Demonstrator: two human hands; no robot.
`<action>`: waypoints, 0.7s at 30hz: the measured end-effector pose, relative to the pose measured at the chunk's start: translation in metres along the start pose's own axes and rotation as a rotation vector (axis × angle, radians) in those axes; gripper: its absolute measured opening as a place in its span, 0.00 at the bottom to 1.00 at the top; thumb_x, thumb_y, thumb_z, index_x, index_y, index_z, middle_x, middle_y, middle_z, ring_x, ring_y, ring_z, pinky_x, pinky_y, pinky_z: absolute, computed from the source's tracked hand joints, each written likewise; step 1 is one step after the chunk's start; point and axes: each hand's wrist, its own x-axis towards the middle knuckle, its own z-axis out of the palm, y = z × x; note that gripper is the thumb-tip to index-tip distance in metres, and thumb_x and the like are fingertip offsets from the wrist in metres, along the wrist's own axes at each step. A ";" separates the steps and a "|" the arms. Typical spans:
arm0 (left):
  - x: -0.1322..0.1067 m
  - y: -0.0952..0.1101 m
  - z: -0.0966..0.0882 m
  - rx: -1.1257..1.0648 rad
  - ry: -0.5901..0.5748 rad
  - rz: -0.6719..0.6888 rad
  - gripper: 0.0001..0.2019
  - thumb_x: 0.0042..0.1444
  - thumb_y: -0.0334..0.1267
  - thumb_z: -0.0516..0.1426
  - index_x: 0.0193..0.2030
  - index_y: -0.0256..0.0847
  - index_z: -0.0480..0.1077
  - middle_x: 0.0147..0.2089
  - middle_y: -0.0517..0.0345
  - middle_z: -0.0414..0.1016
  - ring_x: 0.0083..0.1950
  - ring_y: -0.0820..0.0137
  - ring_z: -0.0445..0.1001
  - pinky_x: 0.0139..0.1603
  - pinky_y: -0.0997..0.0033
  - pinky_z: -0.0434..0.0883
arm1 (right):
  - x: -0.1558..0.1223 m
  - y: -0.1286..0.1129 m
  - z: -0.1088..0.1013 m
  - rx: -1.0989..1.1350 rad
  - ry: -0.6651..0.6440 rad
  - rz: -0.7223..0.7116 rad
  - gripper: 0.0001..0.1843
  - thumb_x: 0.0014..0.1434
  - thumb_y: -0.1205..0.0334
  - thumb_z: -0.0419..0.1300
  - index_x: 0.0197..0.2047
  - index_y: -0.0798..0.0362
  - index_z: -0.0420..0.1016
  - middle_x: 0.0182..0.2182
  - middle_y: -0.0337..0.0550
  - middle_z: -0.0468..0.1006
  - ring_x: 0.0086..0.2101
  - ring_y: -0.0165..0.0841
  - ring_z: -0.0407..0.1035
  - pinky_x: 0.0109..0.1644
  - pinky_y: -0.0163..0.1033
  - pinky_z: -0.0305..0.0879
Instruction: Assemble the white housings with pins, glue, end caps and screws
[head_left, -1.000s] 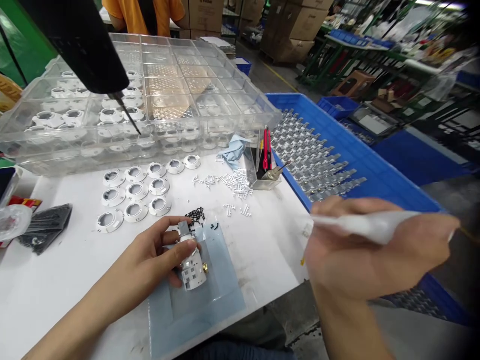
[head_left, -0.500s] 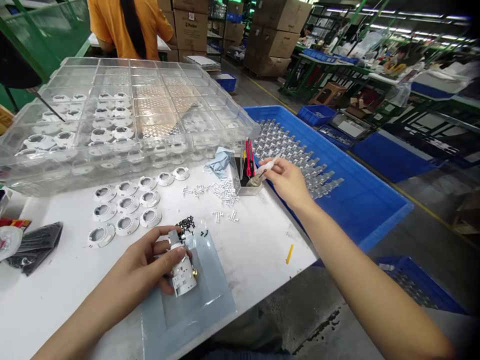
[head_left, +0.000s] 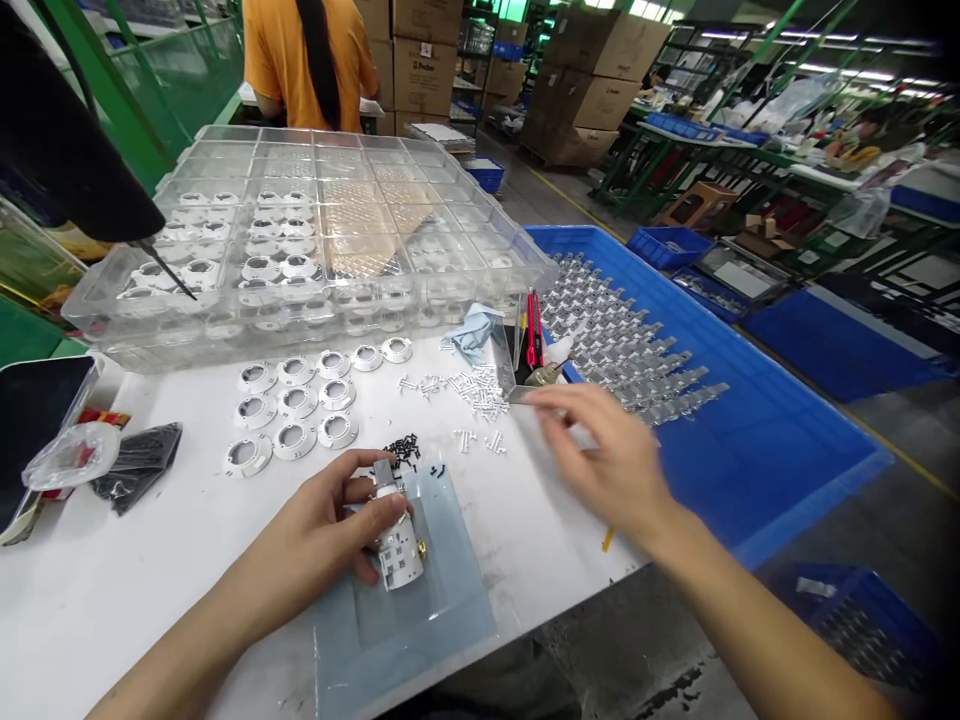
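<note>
1. Overall, cardboard cartons point(head_left: 577, 125) are seen stacked along a factory aisle.
2. A clear compartment tray point(head_left: 300, 340) is carried by a white surface point(head_left: 135, 590), with a blue crate point(head_left: 750, 400) of metal pieces set just beside it.
3. Above the surface, the right hand point(head_left: 600, 460) is blurred, its fingers point(head_left: 570, 425) spread, with nothing seen held.
4. A white plastic assembly point(head_left: 397, 550) is pinched by the left hand point(head_left: 315, 525) over a clear sheet point(head_left: 405, 640); it is judged light and stiff but brittle, best gripped by its body.

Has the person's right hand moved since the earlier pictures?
Yes. The right hand has drawn back from the clear plastic holder, and now sits lower in view than the holder, toward the person.
</note>
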 end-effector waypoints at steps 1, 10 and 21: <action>0.000 -0.001 0.000 0.000 -0.002 0.006 0.30 0.60 0.58 0.63 0.62 0.45 0.63 0.39 0.59 0.74 0.30 0.68 0.73 0.33 0.64 0.78 | -0.001 -0.011 0.006 -0.022 -0.132 -0.128 0.16 0.66 0.73 0.59 0.55 0.53 0.78 0.49 0.47 0.83 0.51 0.40 0.75 0.59 0.50 0.73; 0.000 -0.002 -0.001 -0.010 -0.015 0.019 0.28 0.61 0.56 0.63 0.61 0.45 0.63 0.34 0.64 0.69 0.30 0.68 0.73 0.31 0.67 0.78 | 0.001 -0.039 0.030 -0.177 -0.431 -0.137 0.08 0.70 0.68 0.58 0.46 0.57 0.80 0.40 0.49 0.82 0.44 0.44 0.73 0.46 0.51 0.75; 0.000 -0.001 -0.001 -0.014 -0.023 0.017 0.31 0.61 0.58 0.62 0.64 0.44 0.63 0.37 0.58 0.75 0.32 0.65 0.76 0.33 0.63 0.79 | -0.002 -0.025 -0.015 -0.145 0.021 0.327 0.13 0.66 0.49 0.65 0.45 0.49 0.76 0.33 0.39 0.82 0.30 0.34 0.75 0.33 0.39 0.67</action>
